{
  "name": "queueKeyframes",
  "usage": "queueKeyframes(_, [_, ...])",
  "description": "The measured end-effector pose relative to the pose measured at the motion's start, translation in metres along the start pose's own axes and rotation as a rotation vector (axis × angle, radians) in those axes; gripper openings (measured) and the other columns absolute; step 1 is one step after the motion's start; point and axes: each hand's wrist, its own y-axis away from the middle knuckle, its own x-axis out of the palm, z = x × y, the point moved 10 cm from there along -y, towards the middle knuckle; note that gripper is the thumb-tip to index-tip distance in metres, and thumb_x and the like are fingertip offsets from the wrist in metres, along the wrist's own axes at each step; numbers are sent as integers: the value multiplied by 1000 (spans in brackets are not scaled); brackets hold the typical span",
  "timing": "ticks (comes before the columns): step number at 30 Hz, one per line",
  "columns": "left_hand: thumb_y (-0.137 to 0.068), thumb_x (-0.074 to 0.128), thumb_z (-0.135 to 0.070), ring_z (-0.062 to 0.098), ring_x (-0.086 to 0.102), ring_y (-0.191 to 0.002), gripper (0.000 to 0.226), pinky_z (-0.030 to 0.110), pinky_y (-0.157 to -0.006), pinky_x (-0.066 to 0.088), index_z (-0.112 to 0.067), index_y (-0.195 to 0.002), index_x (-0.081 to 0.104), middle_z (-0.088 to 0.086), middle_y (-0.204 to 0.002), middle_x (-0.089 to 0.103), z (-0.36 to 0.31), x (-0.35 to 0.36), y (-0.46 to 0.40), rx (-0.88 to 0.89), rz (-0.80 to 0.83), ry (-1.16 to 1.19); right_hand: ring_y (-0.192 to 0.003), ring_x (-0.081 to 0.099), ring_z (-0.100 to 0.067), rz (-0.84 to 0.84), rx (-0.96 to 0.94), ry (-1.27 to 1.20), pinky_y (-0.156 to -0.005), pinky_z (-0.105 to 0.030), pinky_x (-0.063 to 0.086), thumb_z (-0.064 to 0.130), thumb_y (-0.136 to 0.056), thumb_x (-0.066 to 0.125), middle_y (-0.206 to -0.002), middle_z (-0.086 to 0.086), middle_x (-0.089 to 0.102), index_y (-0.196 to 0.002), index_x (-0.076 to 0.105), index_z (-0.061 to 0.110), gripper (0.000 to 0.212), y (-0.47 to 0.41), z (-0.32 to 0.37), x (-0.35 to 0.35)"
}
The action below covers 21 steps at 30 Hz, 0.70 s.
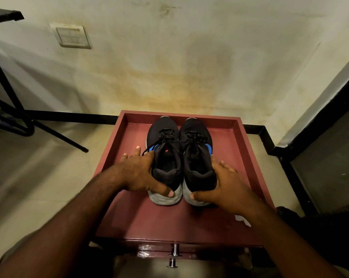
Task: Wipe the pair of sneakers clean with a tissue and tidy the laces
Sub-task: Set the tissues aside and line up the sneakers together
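With both shoes sitting side by side, toes to the wall, in the red tray (117, 141), I've got my left hand (138, 174) wrapped round the left shoe (163, 141) at the heel, thumb on the grey sole; right hand (222, 184) grips the right shoe (195, 141) the same way; they look light, mesh uppers soft, so heel counter and sole are the firm spots to hold; laces (169, 138) loose, floppy, prob. snag; tissue (242, 220) lies by my right wrist, flimsy, tears easily.
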Motion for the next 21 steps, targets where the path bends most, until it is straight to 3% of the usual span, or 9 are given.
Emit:
queueKeyframes(3, [-48, 65, -96, 38, -30, -151, 164, 61, -123, -13, -13, -159, -22, 18, -167, -25, -7, -7, 9, -55, -94, -162, -160, -14, -23, -67, -27, 251, -127, -47, -2, 78, -64, 77, -174, 6, -5, -164, -7, 28, 140, 3, 14, -8])
queueKeyframes(5, [-51, 64, -96, 39, -42, -144, 166, 64, -120, -16, -6, -153, -33, 22, -158, -41, -20, -11, 15, -48, -173, -275, -157, -24, -20, -120, -75, 380, -124, -42, -11, 87, -62, 69, -173, 5, -14, -164, -13, 23, 146, 1, 25, -11])
queueKeyframes(11, [-71, 65, -83, 38, -33, -149, 147, 66, -120, -14, 0, -156, -22, 20, -168, -21, -33, -2, 12, -18, -120, -272, -156, -27, -20, -120, -68, 439, -126, -46, -9, 91, -56, 68, -174, 7, -4, -165, -4, 25, 146, -9, 24, -9])
queueKeyframes(21, [-77, 73, -71, 35, -27, -153, 140, 63, -123, -8, -3, -159, -17, 17, -169, -21, -41, 0, 15, 16, -139, -180, -159, -16, -20, -143, -43, 309, -128, -47, -4, 79, -66, 74, -174, 6, 1, -165, -1, 26, 135, 8, 29, -11])
